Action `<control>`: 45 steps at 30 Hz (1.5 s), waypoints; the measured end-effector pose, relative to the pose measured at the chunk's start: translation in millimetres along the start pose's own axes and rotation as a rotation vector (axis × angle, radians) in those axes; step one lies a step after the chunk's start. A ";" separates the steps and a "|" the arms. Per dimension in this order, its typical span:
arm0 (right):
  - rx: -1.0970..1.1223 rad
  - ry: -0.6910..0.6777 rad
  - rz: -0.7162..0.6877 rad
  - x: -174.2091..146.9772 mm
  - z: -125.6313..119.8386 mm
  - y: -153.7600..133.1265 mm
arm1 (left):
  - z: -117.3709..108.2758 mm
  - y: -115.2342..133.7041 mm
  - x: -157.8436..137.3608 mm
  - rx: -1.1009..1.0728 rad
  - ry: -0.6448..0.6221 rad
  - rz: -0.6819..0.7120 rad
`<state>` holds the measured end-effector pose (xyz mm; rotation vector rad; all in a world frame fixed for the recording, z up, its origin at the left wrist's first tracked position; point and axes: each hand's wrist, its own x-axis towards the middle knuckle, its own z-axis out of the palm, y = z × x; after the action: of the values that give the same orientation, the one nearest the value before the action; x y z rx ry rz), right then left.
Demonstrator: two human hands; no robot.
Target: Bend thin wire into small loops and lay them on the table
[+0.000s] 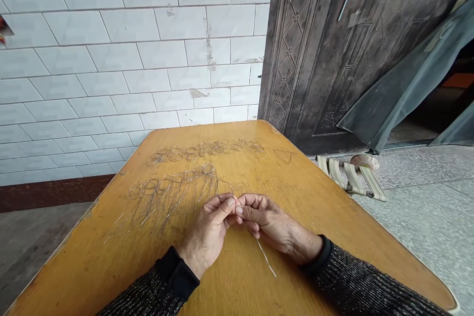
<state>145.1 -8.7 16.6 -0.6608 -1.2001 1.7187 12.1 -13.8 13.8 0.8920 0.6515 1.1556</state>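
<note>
My left hand (213, 224) and my right hand (268, 219) meet over the middle of the wooden table, thumbs and forefingers pinched close together. Between them they grip a thin wire (265, 258); its loop rises beyond the fingertips and its straight tail hangs toward me on the right. The spot where the fingers pinch hides part of the wire. Left of my hands lies a row of looped wires (163, 185) with long straight tails. Farther back is another row of coiled wire loops (202, 150).
The yellow-brown table (314, 256) stands against a white tiled wall (140, 54). A lone bent wire (284, 155) lies near its right edge. Beyond that edge are a stool with striped webbing (350, 177), a dark metal door (314, 59) and a grey curtain (407, 79).
</note>
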 end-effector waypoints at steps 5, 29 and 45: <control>-0.068 0.039 0.067 -1.1 -5.4 -4.5 | -4.5 6.9 -3.8 0.270 0.136 0.004; -0.219 -0.108 0.105 -9.7 -2.9 -6.0 | -18.6 27.4 6.2 1.263 -0.142 0.673; -0.268 -0.151 0.165 -10.3 -5.9 -12.8 | -13.1 32.5 2.3 1.183 0.021 0.545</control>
<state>159.3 -13.8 25.4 -0.8204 -1.5362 1.7852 -13.9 -3.6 35.1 2.1554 1.1828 1.2082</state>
